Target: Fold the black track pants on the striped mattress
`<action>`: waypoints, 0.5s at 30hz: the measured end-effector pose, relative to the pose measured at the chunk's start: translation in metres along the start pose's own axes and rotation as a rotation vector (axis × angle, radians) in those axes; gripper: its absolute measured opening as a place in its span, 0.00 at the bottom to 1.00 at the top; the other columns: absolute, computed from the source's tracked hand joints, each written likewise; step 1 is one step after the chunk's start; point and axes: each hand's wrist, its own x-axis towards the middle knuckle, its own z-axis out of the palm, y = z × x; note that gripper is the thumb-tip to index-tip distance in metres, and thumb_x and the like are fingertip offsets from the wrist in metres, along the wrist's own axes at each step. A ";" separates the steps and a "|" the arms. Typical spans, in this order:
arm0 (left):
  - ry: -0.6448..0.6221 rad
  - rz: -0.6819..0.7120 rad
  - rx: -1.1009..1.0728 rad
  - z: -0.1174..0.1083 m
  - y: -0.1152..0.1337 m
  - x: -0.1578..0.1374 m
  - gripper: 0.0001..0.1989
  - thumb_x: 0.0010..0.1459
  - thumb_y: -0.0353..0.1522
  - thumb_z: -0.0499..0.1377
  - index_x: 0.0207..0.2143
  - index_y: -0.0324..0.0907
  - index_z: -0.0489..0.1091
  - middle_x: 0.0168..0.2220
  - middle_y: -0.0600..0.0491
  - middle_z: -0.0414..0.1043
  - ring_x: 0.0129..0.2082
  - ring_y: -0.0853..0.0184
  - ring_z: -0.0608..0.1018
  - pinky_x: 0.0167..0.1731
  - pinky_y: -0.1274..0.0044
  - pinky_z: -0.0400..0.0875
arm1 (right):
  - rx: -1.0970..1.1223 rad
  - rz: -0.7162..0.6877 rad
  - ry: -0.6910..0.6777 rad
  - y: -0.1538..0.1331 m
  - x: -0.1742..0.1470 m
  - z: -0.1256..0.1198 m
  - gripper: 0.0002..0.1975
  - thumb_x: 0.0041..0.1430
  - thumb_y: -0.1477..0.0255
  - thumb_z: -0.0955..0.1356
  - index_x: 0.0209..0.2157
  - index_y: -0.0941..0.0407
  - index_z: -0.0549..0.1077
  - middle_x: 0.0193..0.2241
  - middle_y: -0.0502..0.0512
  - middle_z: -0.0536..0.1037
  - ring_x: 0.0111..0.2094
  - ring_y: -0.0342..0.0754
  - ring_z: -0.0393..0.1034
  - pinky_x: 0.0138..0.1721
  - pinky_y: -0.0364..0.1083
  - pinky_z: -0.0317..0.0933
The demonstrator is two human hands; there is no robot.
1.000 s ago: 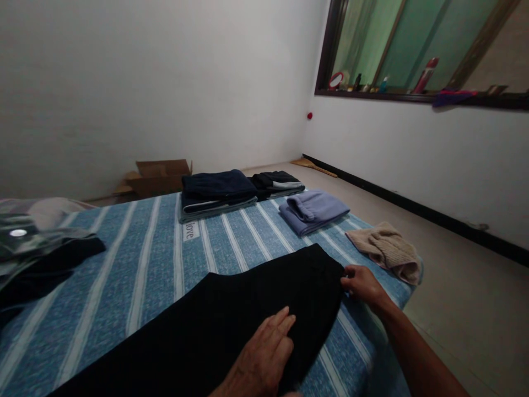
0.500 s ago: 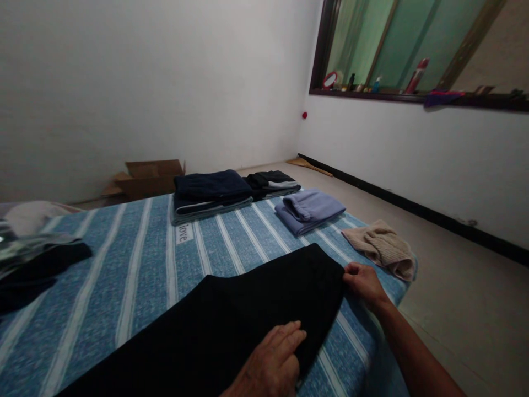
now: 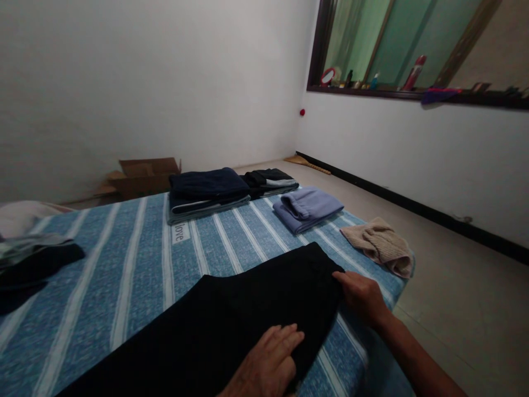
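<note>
Black trousers (image 3: 231,320) lie spread over the blue striped bed cover, running from the lower left to the waistband near the bed's right edge. My left hand (image 3: 270,355) rests flat on the cloth, fingers stretched out, below the middle of the trousers. At the waistband's right side, my right hand (image 3: 361,295) pinches the edge between thumb and fingers. The underside of the trousers and part of the right fingers are hidden.
Farther back on the bed cover (image 3: 136,264) are folded dark clothes (image 3: 209,190), folded black trousers (image 3: 268,182), a folded lavender garment (image 3: 308,209) and a beige towel (image 3: 380,245). Loose clothes (image 3: 37,264) lie at left. A cardboard box (image 3: 144,176) stands beyond the bed.
My right hand has shifted slightly left along the waistband, still pinching its edge. My left hand stays almost in place on the cloth. The whole view has moved a little.
</note>
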 end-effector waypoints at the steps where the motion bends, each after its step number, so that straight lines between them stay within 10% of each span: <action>1: 0.031 0.007 0.005 0.002 0.000 -0.001 0.02 0.52 0.26 0.56 0.29 0.41 0.67 0.53 0.45 0.68 0.55 0.58 0.67 0.54 0.65 0.63 | 0.001 -0.007 0.006 0.001 -0.001 0.000 0.18 0.59 0.79 0.56 0.40 0.56 0.75 0.27 0.56 0.76 0.29 0.46 0.69 0.32 0.42 0.60; 15: 0.004 0.035 -0.036 -0.003 0.004 -0.001 0.06 0.54 0.32 0.58 0.24 0.41 0.68 0.51 0.50 0.71 0.52 0.60 0.70 0.53 0.68 0.65 | -0.117 -0.011 -0.156 -0.005 -0.009 -0.016 0.20 0.54 0.81 0.57 0.44 0.55 0.72 0.28 0.54 0.75 0.27 0.47 0.69 0.27 0.42 0.59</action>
